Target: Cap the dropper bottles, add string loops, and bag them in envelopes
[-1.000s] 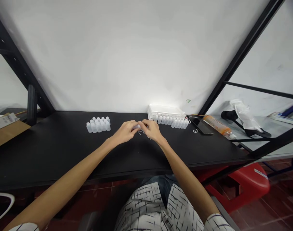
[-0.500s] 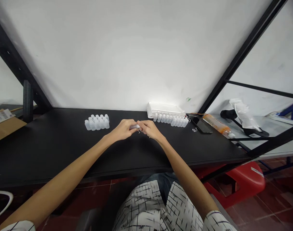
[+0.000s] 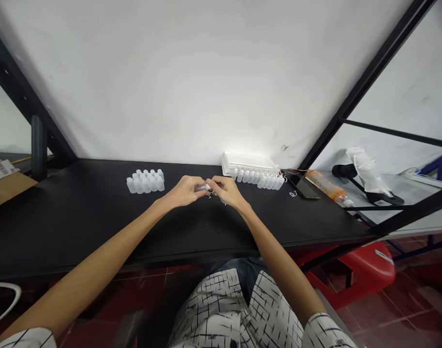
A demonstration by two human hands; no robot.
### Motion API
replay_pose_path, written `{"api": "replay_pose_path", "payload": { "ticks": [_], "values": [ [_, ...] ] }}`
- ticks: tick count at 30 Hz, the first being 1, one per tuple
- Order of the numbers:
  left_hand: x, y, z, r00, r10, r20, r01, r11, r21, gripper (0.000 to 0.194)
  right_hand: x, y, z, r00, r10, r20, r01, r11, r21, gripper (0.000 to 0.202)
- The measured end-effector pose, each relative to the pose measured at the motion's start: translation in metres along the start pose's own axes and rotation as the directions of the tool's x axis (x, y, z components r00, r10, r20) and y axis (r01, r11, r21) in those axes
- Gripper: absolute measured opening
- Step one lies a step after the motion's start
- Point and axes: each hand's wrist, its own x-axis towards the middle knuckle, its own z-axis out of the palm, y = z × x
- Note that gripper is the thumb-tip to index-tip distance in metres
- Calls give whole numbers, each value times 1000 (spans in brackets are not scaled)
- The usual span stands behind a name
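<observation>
Over the middle of the black table, my left hand is closed around a small translucent plastic bottle, lying sideways with its top end to the right. My right hand meets it there, thumb and fingers pinched on the bottle's white top end. Whether that end is a cap or a nozzle is hidden by the fingers. Small white curled scraps show just below the right fingers. To the left stands a block of similar small bottles in rows. Another row of small bottles stands to the right.
A stack of white trays or boxes rests against the wall behind the right row. Farther right lie a dark phone, a white curled scrap and an orange-labelled bottle. A cardboard box is at far left.
The right fingers have shifted slightly over the bottle's top end, with the thumb now more bent. Both hands stay together. The view has moved slightly.
</observation>
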Motion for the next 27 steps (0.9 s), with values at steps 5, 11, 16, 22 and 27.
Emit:
{"api": "replay_pose_path", "payload": {
  "ticks": [5,11,16,22,27],
  "values": [
    [-1,-2,1,1000,28,7,-28,999,29,17,0,-1,0,999,-27,18,27,999,25,47],
    [-2,0,4,993,102,-52,-95,987,129,19,1,0,3,1000,-13,13,13,999,48,52],
    [0,1,-1,988,-116,-106,112,993,-42,29,5,2,-3,996,71,-46,-48,923,381,45],
    [2,-4,-6,975,-172,-141,140,967,-211,39,6,2,-14,992,104,-70,-39,783,621,27],
    [2,5,-10,975,-188,-122,156,960,-230,37,6,1,-14,993,95,-74,-16,711,703,30]
  ]
}}
